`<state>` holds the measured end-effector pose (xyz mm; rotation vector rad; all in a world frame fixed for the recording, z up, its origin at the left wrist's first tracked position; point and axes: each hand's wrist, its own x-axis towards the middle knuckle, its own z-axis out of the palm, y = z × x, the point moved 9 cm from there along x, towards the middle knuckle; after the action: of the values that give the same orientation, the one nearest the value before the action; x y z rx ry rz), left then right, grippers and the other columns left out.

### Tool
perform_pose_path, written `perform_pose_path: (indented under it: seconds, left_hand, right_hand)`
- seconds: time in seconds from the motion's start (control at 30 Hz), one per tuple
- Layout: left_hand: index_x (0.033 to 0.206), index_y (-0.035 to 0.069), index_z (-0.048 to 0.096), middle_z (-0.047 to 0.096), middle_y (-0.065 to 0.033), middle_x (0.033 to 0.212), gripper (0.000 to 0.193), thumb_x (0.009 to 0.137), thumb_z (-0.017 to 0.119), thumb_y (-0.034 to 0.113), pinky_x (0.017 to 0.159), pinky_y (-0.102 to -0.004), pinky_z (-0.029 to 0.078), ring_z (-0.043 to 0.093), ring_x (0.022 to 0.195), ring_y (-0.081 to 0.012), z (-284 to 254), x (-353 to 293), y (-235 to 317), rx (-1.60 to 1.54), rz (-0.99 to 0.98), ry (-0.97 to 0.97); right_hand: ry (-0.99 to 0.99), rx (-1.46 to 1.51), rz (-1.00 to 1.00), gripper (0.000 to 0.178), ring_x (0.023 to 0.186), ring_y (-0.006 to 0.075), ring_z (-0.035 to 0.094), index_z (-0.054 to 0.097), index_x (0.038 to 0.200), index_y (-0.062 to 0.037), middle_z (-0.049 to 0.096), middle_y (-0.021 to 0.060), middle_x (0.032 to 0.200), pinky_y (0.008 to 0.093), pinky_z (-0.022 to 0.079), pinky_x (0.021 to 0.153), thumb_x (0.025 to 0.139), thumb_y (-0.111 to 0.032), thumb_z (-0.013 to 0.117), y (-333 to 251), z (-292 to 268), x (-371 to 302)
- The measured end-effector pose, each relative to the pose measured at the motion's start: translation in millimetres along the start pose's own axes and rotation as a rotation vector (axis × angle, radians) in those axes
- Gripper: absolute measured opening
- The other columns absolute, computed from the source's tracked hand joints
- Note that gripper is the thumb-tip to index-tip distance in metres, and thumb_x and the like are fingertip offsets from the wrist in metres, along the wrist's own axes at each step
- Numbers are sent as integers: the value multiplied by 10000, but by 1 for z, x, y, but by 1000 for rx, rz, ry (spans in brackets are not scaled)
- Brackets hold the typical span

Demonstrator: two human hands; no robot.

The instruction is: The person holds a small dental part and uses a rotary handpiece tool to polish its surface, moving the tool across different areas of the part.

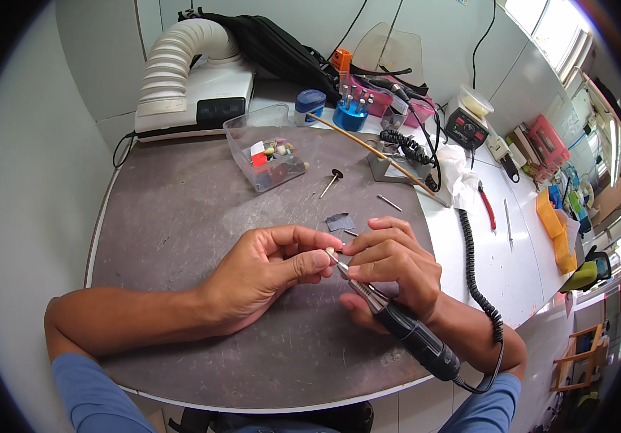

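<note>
Partly hidden — tiny pale piece [331,251] in left hand [271,270] — kind unclear.

open mat [173,202] between left hand [256,270] and clear bin [247,155], stick [357,141] slanting across back right, coiled cord [468,254] along right side

- I can't make out the shape of the small pale piece [331,252]; the left hand [263,267] covers part of it.
- The black handpiece [413,338] hides some of the right hand [397,268].
- Both blue sleeves [97,390] are cut off below.
- The little bits [276,150] in the clear bin [237,137] are too tiny to identify.
- Wooden furniture [579,353] blurs at far right.
</note>
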<state>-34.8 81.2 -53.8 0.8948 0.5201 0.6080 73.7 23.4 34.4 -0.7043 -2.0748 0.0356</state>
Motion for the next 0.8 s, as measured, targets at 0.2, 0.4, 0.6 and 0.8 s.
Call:
perform_pose_path:
  seconds: [0.2,0.4,0.6,0.8]
  left_hand:
    - [1141,-2,604,638,-55,1006,253,902,636,78,850,-235,502,602,926,-98,-1,-1,0,6,-10,-2]
    - [1140,-1,603,631,-54,1021,254,900,637,75,861,-238,497,591,931,-95,-1,-2,0,15,-15,6]
    - [1140,-1,603,625,-51,1032,256,900,640,81,865,-237,496,585,930,-91,-1,-2,0,16,-18,4]
    - [1140,-1,603,619,-51,1035,259,898,643,83,866,-227,497,582,929,-86,-1,-1,-1,-6,-29,-7]
  right_hand:
    - [-3,0,10,271,853,215,672,614,883,-72,676,54,823,427,481,865,695,-124,802,3,0,0]
    - [-5,-1,14,284,845,217,672,613,885,-70,674,58,826,424,482,858,686,-120,809,4,1,0]
    - [-2,6,10,289,841,214,671,613,887,-68,668,60,822,422,484,854,681,-114,810,3,1,0]
    - [-2,16,-2,289,836,212,671,614,893,-67,667,57,817,421,486,849,685,-113,809,1,2,1]
